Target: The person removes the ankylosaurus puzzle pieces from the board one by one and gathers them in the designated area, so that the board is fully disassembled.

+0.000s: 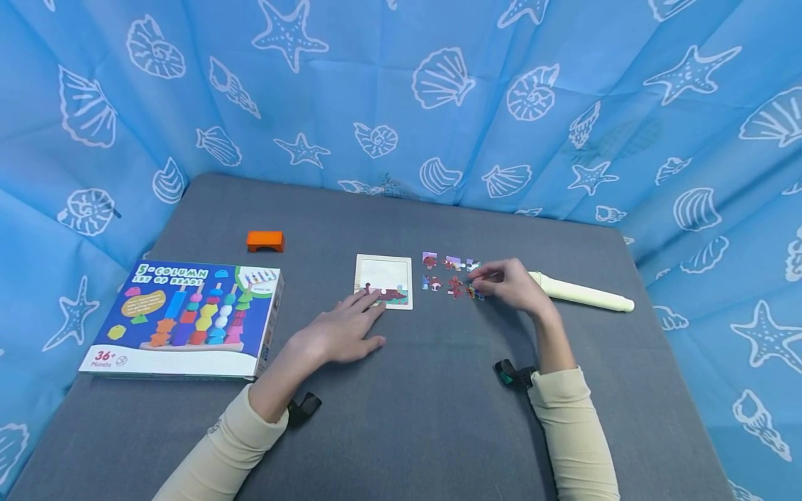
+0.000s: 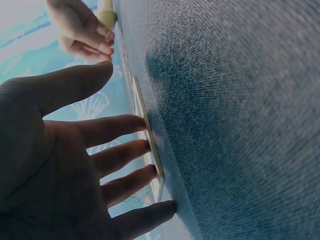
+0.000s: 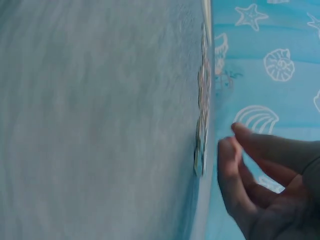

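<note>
A square wooden puzzle board [image 1: 384,260] lies on the table, with joined pieces [image 1: 395,296] along its bottom row and its white base bare above. My left hand [image 1: 341,330] rests with spread, nearly straight fingers [image 2: 117,129] at the board's lower left edge. To the right of the board lie several loose jigsaw pieces [image 1: 454,263] in two rows, in purple, red and blue. My right hand [image 1: 510,285] hovers over the right end of these pieces. Its thumb and fingers [image 3: 229,165] are loosely bent, tips close together, and no piece shows between them.
A boxed bead set [image 1: 188,313] lies at the left. Behind it is an orange arched block [image 1: 265,241]. A pale yellow stick [image 1: 589,292] lies to the right, beyond my right hand. A blue shell-print curtain [image 1: 376,83] hangs around the grey table [image 1: 426,417].
</note>
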The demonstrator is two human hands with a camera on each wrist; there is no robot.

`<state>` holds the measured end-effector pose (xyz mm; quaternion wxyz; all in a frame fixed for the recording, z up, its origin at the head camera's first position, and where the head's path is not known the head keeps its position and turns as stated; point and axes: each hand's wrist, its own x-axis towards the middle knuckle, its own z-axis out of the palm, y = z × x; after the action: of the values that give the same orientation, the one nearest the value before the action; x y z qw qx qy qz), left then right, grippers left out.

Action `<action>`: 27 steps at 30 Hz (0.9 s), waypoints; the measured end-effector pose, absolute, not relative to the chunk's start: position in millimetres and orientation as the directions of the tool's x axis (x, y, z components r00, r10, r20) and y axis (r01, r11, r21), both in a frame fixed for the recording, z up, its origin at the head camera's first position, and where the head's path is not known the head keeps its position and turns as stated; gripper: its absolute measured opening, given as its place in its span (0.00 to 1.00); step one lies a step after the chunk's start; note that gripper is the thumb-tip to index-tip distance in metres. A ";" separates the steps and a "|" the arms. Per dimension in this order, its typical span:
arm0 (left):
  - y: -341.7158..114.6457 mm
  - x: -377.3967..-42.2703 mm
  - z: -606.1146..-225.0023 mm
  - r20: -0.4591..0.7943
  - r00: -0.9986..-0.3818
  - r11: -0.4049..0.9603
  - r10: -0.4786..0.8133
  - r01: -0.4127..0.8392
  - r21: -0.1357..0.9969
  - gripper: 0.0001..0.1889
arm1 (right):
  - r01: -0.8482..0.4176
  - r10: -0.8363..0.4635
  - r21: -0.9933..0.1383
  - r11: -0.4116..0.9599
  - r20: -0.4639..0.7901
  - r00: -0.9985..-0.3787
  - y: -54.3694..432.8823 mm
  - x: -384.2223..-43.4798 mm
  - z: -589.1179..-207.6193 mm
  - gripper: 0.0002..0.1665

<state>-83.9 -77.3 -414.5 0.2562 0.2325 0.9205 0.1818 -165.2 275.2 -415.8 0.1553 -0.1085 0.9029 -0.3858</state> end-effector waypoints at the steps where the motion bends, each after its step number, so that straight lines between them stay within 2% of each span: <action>1: -77.4 -84.2 -414.8 -0.388 -0.760 0.826 0.521 0.334 0.454 0.37 | -0.079 -0.327 -0.746 0.662 -0.193 -0.925 273.2 -165.4 -416.3 0.13; 12: -78.9 -85.2 -412.4 -0.392 -0.762 0.825 0.516 0.319 0.467 0.37 | -0.016 -0.457 -0.894 0.448 -0.213 -0.863 230.9 -166.0 -419.2 0.15; 22: -73.3 -77.9 -410.3 -0.393 -0.736 0.818 0.551 0.384 0.428 0.39 | -0.138 -0.588 -0.889 0.437 -0.166 -0.792 178.9 -172.6 -421.0 0.14; 27: -67.8 -71.6 -408.3 -0.409 -0.729 0.826 0.548 0.393 0.405 0.39 | -0.144 -0.619 -0.883 0.447 -0.190 -0.762 154.2 -177.9 -423.8 0.13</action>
<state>-71.6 -67.8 -408.3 0.2637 0.2564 0.9183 0.1467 -177.9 154.2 -423.8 0.2530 -0.2349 0.8122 -0.4703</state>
